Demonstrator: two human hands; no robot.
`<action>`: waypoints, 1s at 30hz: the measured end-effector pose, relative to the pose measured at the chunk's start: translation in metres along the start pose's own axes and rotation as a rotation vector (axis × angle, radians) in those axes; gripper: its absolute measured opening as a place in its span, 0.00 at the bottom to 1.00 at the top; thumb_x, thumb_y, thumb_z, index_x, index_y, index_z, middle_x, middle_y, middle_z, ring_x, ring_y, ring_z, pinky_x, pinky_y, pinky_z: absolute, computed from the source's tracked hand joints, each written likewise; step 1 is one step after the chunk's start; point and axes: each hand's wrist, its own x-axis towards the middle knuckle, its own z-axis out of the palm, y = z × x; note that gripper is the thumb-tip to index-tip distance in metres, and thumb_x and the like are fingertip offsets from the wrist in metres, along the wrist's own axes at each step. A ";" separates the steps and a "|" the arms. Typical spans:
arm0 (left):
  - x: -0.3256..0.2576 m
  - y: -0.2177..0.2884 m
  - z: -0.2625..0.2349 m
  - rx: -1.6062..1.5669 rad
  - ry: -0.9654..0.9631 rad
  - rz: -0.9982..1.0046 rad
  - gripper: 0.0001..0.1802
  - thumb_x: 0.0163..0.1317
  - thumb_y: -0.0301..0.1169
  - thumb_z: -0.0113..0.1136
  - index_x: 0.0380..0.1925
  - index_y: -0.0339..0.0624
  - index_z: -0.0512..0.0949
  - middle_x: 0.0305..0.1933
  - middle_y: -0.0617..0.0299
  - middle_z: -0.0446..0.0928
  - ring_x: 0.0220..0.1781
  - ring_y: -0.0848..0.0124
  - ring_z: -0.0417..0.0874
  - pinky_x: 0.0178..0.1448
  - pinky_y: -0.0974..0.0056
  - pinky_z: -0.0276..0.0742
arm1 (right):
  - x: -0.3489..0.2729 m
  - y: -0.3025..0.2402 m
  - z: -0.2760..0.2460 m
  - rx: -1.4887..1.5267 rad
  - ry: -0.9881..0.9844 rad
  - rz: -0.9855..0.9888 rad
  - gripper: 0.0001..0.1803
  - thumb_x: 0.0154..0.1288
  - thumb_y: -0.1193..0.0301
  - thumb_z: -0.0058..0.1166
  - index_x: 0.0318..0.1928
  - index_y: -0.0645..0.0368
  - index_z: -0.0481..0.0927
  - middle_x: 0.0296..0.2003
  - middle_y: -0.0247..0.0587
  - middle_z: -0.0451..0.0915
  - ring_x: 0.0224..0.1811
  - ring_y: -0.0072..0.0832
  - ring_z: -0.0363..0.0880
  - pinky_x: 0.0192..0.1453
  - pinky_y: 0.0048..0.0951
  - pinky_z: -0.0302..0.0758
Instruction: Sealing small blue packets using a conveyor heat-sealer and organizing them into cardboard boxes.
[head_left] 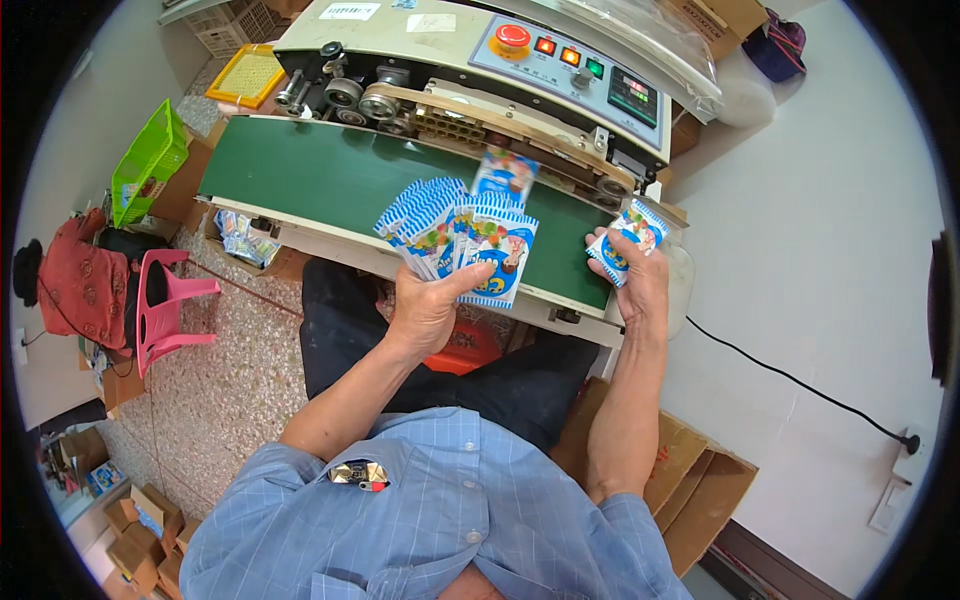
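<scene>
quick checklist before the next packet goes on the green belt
1. Single packet gripped in right hand: ok.
2. Fan of packets secure in left hand: ok.
3. Green belt bare where the right hand sits: ok.
4. Earlier packet at the sealing rail: ok, partly in.
5. Panel lamps lit: ok.
6. Belt running: cannot tell.

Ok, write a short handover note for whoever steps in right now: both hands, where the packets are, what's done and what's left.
Left hand: holds a fanned stack of blue-and-white packets.
Right hand: holds a single packet at the right end of the green conveyor belt.
Done: one packet is on the belt at the sealer's band.
Left: the single packet and the fan are not yet on the belt.
</scene>
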 end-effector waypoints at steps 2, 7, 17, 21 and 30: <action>0.001 -0.004 -0.003 0.000 -0.011 -0.009 0.30 0.55 0.16 0.69 0.58 0.37 0.71 0.53 0.58 0.80 0.54 0.67 0.84 0.58 0.62 0.81 | 0.006 -0.002 0.000 -0.022 -0.030 0.023 0.19 0.64 0.73 0.63 0.51 0.70 0.74 0.43 0.53 0.83 0.45 0.43 0.87 0.34 0.32 0.90; 0.000 0.003 -0.001 -0.051 -0.038 -0.021 0.30 0.54 0.17 0.69 0.58 0.38 0.71 0.54 0.58 0.80 0.54 0.67 0.84 0.59 0.62 0.81 | 0.024 -0.004 0.011 -0.075 -0.112 0.114 0.20 0.65 0.72 0.61 0.53 0.71 0.74 0.43 0.52 0.83 0.46 0.42 0.87 0.33 0.30 0.90; 0.004 0.004 0.000 -0.004 -0.017 0.036 0.29 0.53 0.16 0.69 0.56 0.37 0.73 0.52 0.57 0.81 0.51 0.68 0.85 0.55 0.62 0.83 | -0.043 0.016 0.049 -0.317 0.027 -0.288 0.17 0.73 0.62 0.55 0.49 0.65 0.79 0.39 0.42 0.81 0.38 0.26 0.83 0.32 0.23 0.82; 0.000 -0.002 0.004 0.024 -0.055 0.009 0.26 0.54 0.16 0.70 0.54 0.36 0.75 0.51 0.57 0.82 0.50 0.69 0.85 0.54 0.63 0.83 | -0.073 0.041 0.060 -0.076 -0.260 -0.220 0.07 0.70 0.74 0.57 0.46 0.63 0.79 0.37 0.37 0.82 0.31 0.20 0.80 0.33 0.19 0.78; -0.007 -0.006 0.004 -0.039 -0.017 0.000 0.25 0.55 0.17 0.69 0.54 0.37 0.75 0.51 0.57 0.82 0.50 0.68 0.85 0.52 0.63 0.85 | -0.077 0.049 0.049 0.100 -0.273 -0.198 0.09 0.70 0.72 0.60 0.45 0.63 0.78 0.38 0.39 0.84 0.35 0.19 0.84 0.36 0.21 0.81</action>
